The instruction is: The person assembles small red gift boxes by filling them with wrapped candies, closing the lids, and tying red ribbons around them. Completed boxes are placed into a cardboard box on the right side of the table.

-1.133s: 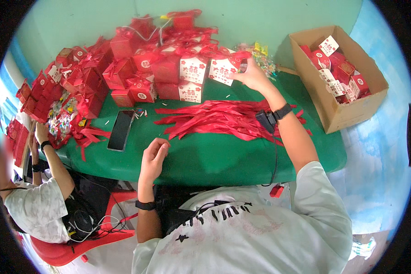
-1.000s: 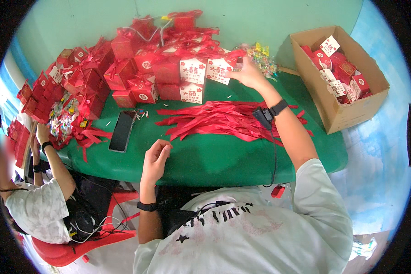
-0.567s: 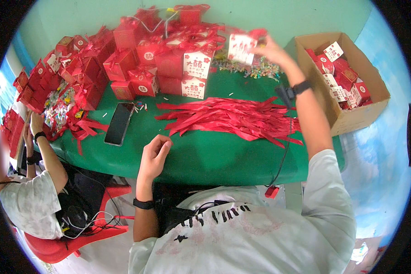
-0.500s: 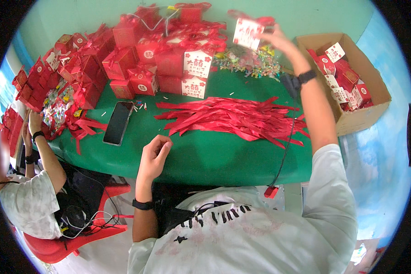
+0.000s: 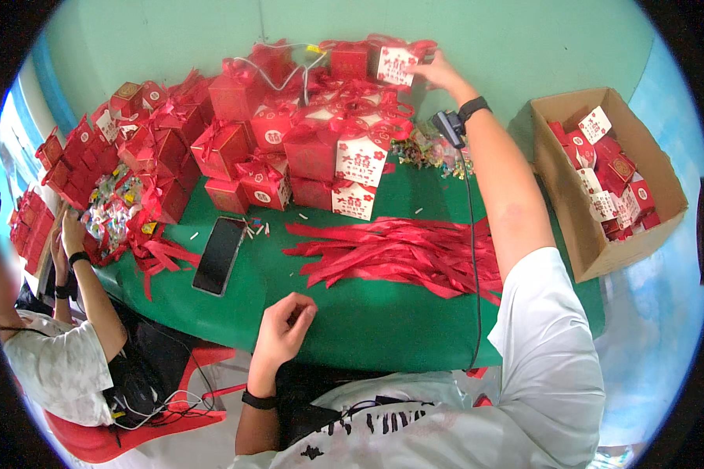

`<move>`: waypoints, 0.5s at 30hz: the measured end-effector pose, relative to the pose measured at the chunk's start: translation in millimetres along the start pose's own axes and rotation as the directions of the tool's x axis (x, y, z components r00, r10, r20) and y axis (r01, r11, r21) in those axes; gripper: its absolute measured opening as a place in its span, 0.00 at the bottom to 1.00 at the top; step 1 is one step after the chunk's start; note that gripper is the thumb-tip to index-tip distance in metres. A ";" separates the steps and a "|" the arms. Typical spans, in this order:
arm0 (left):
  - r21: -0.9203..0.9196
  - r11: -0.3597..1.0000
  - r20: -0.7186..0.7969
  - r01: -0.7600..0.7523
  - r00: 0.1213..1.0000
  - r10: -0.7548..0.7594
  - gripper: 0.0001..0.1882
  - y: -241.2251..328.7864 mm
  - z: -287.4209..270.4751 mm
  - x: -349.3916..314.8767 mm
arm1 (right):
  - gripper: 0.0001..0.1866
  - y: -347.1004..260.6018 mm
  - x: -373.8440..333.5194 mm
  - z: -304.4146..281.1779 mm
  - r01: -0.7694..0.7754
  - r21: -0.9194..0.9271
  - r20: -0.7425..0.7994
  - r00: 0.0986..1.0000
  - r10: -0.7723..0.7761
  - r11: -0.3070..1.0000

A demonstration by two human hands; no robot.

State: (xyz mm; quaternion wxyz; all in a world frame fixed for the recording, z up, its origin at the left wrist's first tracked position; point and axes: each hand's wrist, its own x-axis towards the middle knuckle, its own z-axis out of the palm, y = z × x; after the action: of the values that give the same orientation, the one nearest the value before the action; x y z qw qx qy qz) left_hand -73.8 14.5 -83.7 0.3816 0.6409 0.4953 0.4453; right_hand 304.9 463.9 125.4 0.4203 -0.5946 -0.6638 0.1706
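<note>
My right hand (image 5: 438, 72) reaches to the far side of the table and grips a red gift box (image 5: 397, 64) with a white printed face. This box sits at the top right end of a stack, beside another red box (image 5: 348, 59). Ribbon bows lie over the stacked boxes (image 5: 311, 152). My left hand (image 5: 286, 328) hovers above the near table edge, its fingers curled in and nothing visible in them. In front of it spreads a heap of red ribbons (image 5: 399, 254). Small wrapped candies (image 5: 426, 148) lie under my right forearm.
An open cardboard box (image 5: 657, 234) with red boxes inside stands to the right. A phone (image 5: 220, 256) lies on the green table (image 5: 352, 328). At left, a co-worker's hand (image 5: 73, 230) is near more candies (image 5: 116, 209) and boxes. A black cable crosses the ribbons.
My right hand has carried the gift box leftward onto the top of the stack, where it now lines up beside another. My left hand stays curled. The whole view has shifted.
</note>
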 end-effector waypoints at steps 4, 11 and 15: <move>0.039 0.999 0.003 -0.008 1.000 0.008 0.05 8.4 -0.5 3.3 | 0.55 26.0 13.9 14.4 -0.017 0.062 0.043 0.999 0.014 0.998; 0.085 0.996 -0.025 -0.038 0.999 0.040 0.05 6.9 2.9 2.5 | 0.41 46.1 15.6 35.0 -0.066 0.373 0.124 0.992 0.021 0.926; 0.083 0.996 -0.019 -0.030 0.999 0.031 0.05 8.2 5.6 5.6 | 0.36 44.4 9.2 27.2 -0.088 0.283 0.248 0.969 0.016 0.955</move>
State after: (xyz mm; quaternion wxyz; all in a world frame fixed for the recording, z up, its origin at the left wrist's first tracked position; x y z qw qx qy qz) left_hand -65.4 17.9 -76.8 0.3430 0.6591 0.5072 0.4368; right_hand 313.4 490.4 80.4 0.4142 -0.5181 -0.6618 0.3495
